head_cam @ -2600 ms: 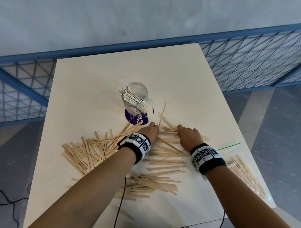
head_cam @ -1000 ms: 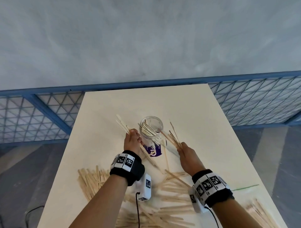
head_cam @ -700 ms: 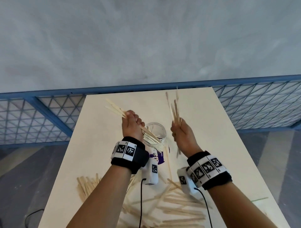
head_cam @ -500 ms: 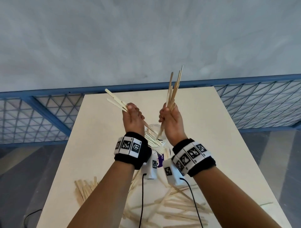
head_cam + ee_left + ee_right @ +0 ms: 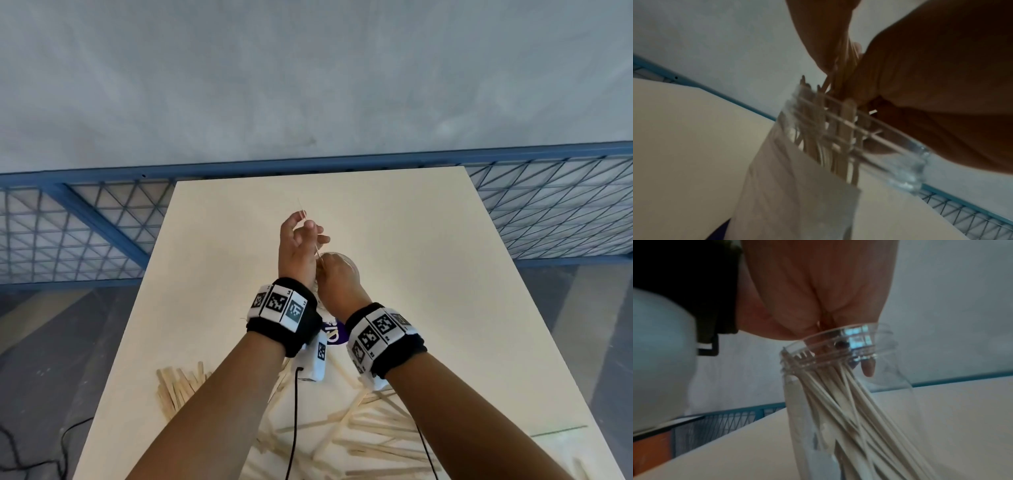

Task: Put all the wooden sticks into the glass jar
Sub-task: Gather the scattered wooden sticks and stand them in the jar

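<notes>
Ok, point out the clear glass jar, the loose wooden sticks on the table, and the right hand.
clear glass jar [image 5: 851, 344]: right wrist view, threaded neck.
loose wooden sticks [image 5: 370, 435]: head view, middle of the pile.
right hand [image 5: 337, 281]: head view, back of the hand.

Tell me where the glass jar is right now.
In the head view, the glass jar stands mid-table, mostly hidden behind the right hand, beside the left hand.

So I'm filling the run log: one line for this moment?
left hand pinches thin stick above jar | right hand feeds sticks into glass jar | loose sticks remain on table
</notes>
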